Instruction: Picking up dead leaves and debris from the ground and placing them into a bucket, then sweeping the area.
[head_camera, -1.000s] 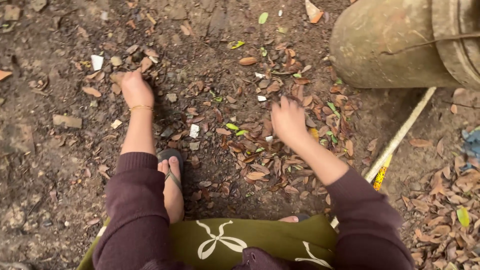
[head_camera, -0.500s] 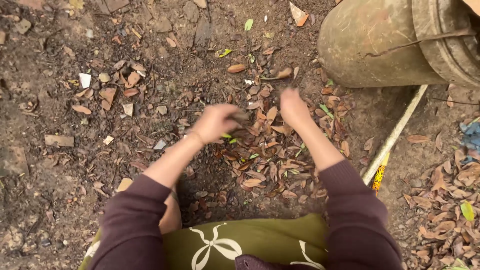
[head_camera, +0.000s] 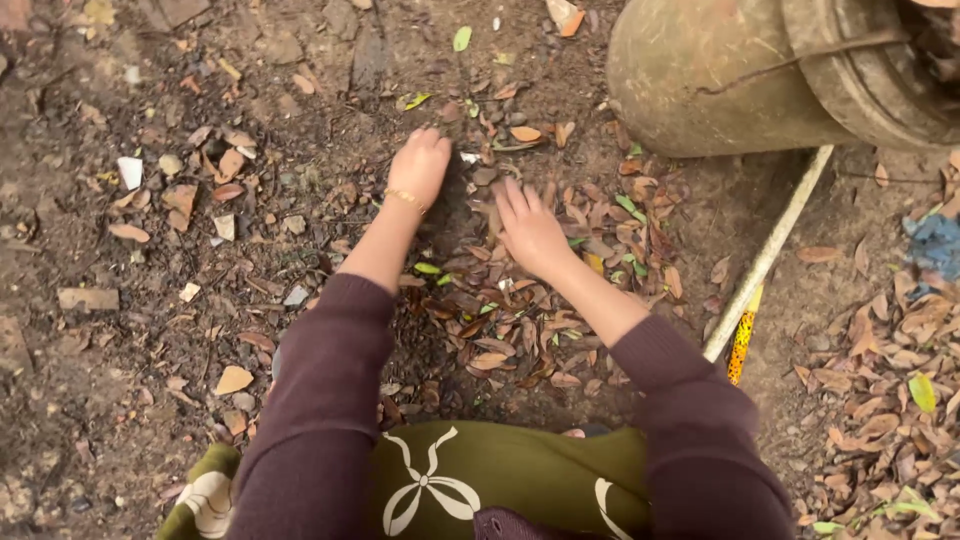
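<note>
My left hand (head_camera: 420, 165) lies flat on the dark soil at the far edge of a heap of dry brown leaves (head_camera: 520, 320), fingers stretched forward, a thin gold bracelet on the wrist. My right hand (head_camera: 528, 222) rests palm down on the same heap just to its right, fingers spread and pointing away from me. Neither hand grips anything. Both arms wear dark maroon sleeves. The heap holds a few green leaves among the brown ones.
A large weathered clay pot (head_camera: 720, 75) lies on its side at the upper right. A pale stick (head_camera: 765, 255) with a yellow patterned end slants beside it. More dry leaves (head_camera: 890, 400) cover the right ground. Scattered stones and leaves (head_camera: 200, 190) lie left. An olive skirt (head_camera: 470, 480) fills the bottom.
My left hand swung from the far-left ground across to the leaf heap, then reached forward beside my right. My right hand stayed on the heap and flattened out.
</note>
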